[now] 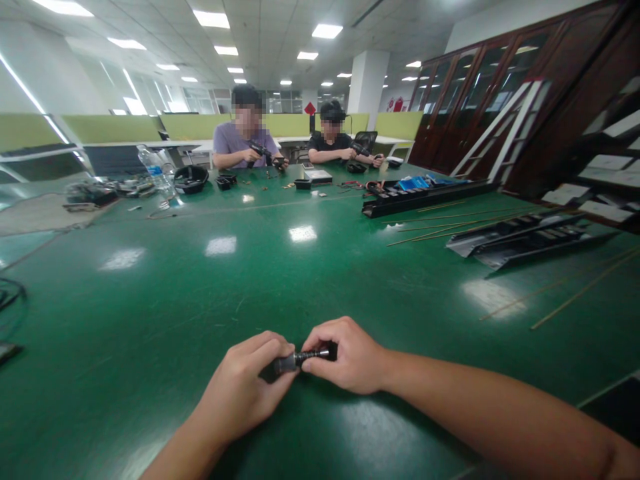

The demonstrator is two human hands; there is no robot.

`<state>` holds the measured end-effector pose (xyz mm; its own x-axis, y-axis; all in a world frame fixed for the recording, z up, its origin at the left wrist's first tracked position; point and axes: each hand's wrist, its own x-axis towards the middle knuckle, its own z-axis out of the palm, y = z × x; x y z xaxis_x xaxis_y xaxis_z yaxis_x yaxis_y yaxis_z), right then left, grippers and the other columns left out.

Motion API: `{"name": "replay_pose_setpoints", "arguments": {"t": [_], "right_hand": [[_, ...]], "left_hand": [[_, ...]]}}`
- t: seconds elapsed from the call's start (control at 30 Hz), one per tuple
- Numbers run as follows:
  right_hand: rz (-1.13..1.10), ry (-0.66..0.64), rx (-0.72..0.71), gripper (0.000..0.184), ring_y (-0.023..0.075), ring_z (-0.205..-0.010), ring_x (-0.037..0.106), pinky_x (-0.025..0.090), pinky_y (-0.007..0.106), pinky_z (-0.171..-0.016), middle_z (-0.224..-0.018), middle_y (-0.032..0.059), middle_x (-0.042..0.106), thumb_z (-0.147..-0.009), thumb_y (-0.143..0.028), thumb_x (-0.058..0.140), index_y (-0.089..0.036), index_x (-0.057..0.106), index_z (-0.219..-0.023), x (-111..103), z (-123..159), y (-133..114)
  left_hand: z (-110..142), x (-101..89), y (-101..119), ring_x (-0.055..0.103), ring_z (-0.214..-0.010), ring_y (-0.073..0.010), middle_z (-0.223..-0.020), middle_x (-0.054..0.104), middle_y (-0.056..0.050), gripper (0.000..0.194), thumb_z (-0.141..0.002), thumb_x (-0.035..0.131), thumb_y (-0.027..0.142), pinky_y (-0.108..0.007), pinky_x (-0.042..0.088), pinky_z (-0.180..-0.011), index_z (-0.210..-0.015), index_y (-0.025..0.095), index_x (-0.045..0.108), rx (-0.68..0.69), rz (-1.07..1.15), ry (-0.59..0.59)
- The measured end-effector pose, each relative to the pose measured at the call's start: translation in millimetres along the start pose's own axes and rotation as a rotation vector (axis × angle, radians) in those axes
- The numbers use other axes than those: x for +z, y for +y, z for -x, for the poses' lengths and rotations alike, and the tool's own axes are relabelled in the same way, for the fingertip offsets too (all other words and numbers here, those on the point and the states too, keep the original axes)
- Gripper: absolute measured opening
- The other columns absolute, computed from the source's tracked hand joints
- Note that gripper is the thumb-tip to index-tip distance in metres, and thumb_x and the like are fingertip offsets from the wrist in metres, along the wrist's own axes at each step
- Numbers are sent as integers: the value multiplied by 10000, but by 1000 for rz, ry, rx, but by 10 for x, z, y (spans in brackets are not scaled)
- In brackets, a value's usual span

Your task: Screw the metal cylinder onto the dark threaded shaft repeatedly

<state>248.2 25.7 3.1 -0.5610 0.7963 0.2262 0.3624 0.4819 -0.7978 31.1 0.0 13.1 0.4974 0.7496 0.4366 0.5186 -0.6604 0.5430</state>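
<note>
A small dark cylindrical part [287, 363] with a narrower ribbed shaft and a shiny silver end lies across both my hands, low in the middle of the head view. My left hand [251, 377] is closed around its thicker grey-black body. From the other side, the fingertips of my right hand [345, 357] pinch the narrower shaft. The part is held roughly level, just above the green tabletop [200, 300]. My fingers hide some of both ends, and its exact kind cannot be made out.
Across the table two people [245, 137] handle dark tools. Long black metal channels [420, 199] and thin rods [435, 235] lie at the right. A plastic bottle [156, 172], a black bowl [191, 179] and small trays [303, 184] stand toward the far side. Cables [11, 297] lie at the left edge.
</note>
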Motion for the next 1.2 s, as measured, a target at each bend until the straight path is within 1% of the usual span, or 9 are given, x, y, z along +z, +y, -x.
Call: {"name": "replay_pose_setpoints", "arguments": {"t": [0.17,0.4,0.63,0.83,1.2], "right_hand": [[-6,-6,3,133,118,-604,569,413,219,-583,-685,6,665,-783,-284,699,-162,724,-826,-8,1,2],[-6,2,6,131,118,-603,568,420,222,-592,-688,11,664,-779,-277,696,-156,724,-822,-21,6,-10],[-18,9,12,126,110,-584,554,405,213,-567,-666,3,651,-771,-271,698,-153,715,-812,-1,6,4],[-47,1,20,151,103,-569,542,394,206,-552,-654,-5,642,-747,-287,727,-148,698,-796,5,2,9],[-62,9,41,124,99,-562,543,394,202,-543,-647,-7,641,-761,-266,712,-147,696,-788,6,7,2]], "left_hand": [[6,13,-2,612,-758,-140,-842,644,-29,29,-878,623,176,-241,486,-684,-899,196,624,-12,14,-5],[16,0,-19,606,-778,-124,-865,640,-11,71,-873,639,163,-232,475,-701,-927,203,615,-15,18,-9],[38,-1,-67,600,-767,-119,-861,636,3,91,-865,649,167,-233,466,-695,-929,209,599,-6,3,-18],[32,10,-67,606,-779,-126,-876,637,-4,93,-867,647,172,-237,469,-699,-941,209,603,-18,2,-25],[42,0,-79,601,-774,-124,-865,637,-2,87,-865,652,177,-235,463,-699,-930,207,602,-31,5,-26]]}}
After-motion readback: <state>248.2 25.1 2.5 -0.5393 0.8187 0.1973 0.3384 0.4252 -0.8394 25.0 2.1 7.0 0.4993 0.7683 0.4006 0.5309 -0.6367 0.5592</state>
